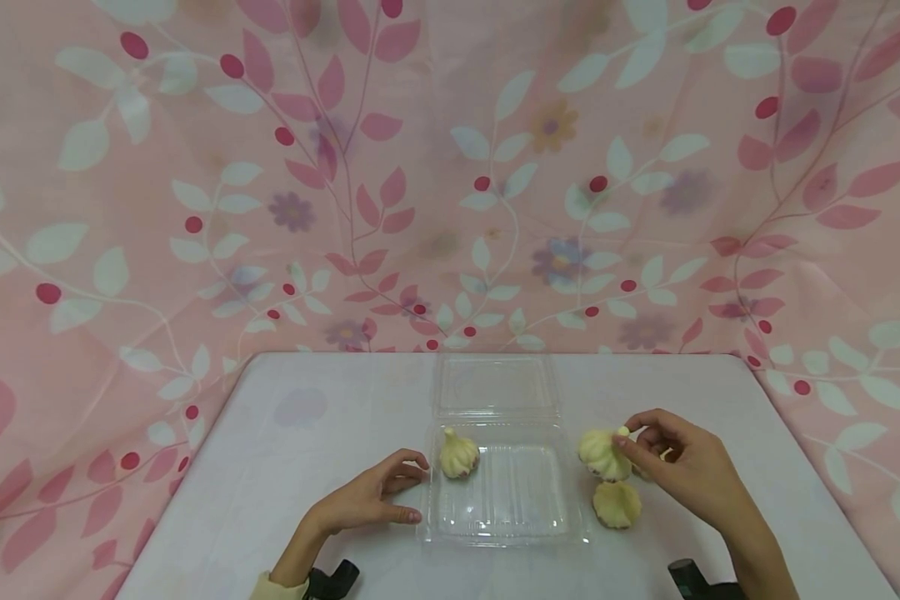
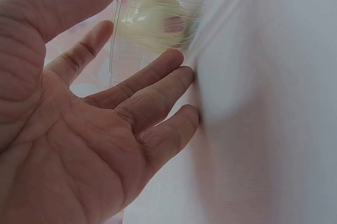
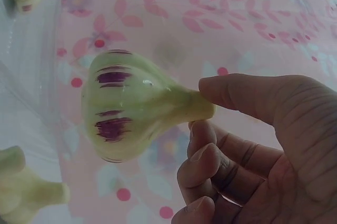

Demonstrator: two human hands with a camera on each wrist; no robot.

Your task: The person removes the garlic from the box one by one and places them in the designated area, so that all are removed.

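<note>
My right hand (image 1: 693, 471) pinches a garlic bulb (image 1: 602, 457) by its stem between thumb and fingertip. In the right wrist view, this bulb (image 3: 126, 105) is pale yellow-green with purple streaks and hangs clear of the others. A second garlic bulb (image 1: 459, 455) sits at the back left of an open clear plastic container (image 1: 525, 500). Beside the container's left edge, my left hand (image 1: 371, 493) is held with loosely bent fingers, grasping nothing. The left wrist view shows its fingertips (image 2: 192, 113) at the table surface. Below the held bulb lies another garlic bulb (image 1: 617, 506).
The container's clear lid (image 1: 497, 387) lies folded back toward the far edge of the white table (image 1: 330, 417). More pale yellow shows behind my right fingers, mostly hidden. A pink floral cloth (image 1: 435, 242) hangs behind the table.
</note>
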